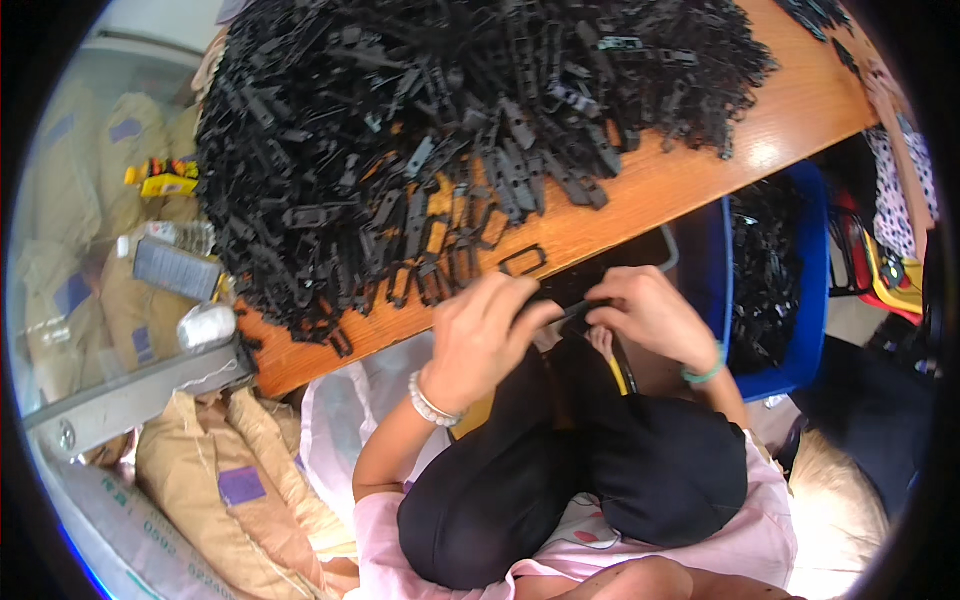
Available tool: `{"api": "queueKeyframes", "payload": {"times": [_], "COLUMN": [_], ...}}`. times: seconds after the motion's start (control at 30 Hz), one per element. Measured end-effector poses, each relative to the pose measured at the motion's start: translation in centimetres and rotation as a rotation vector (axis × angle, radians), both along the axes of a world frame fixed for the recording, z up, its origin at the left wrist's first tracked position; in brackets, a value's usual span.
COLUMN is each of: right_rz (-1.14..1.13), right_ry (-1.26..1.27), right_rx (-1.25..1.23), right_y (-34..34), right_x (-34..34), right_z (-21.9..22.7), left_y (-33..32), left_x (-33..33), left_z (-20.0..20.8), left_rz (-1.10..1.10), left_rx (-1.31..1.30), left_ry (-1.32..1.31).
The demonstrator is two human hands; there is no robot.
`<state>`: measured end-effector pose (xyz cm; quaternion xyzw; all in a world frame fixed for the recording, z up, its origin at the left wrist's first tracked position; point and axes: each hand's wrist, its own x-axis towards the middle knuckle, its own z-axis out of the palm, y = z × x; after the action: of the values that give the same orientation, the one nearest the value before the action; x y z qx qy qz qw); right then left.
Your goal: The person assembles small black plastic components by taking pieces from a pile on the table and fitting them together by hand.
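Observation:
Just past the table's front edge, a small dark plastic piece (574,310) spans the gap between my hands. My left hand (478,335), with a beaded bracelet at the wrist, is closed, its thumb and fingers pinching one end of the piece. On the other end, my right hand (650,312) is closed too, thumb and fingertips together; a green band circles that wrist. Fingers partly cover the piece, so its full shape is hidden. Beyond my left hand, a black rectangular frame piece (524,261) lies near the edge of the wooden table (700,185).
A large heap of black plastic parts (400,120) covers much of the table. To the right stands a blue bin (815,250) holding similar parts. Brown sacks (200,480), a grey box (175,268) and a white roll (207,326) are at left. Another person's arm (900,150) shows far right.

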<state>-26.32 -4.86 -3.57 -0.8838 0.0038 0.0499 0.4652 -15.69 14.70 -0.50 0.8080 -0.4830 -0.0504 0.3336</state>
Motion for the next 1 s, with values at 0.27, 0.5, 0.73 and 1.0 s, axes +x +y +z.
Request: {"api": "queueKeyframes", "payload": {"times": [0.27,0.5,0.73,1.0], "right_rz": [-0.722,-0.507,-0.470,-0.232], "right_ry": [-0.448,-0.472,-0.517,-0.683], "right_rx": [-0.393,-0.841,-0.701,-0.119], "right_y": [-4.8,-6.6,-4.1,0.7], "right_x": [2.1,3.6,2.1,1.8], "right_z": [0.5,-0.2,-0.5,2.5], "left_y": [-2.0,-2.1,-1.9,-2.1], "left_x": [0.3,0.3,0.2,-0.3], "left_z": [-1.0,-1.5,-1.2,-2.4], "left_rz": [0.001,-0.029,0.145,0.115], "left_rx": [0.025,-0.181,-0.253,-0.318], "left_ry": [-0.252,-0.123,0.339,0.894]}}
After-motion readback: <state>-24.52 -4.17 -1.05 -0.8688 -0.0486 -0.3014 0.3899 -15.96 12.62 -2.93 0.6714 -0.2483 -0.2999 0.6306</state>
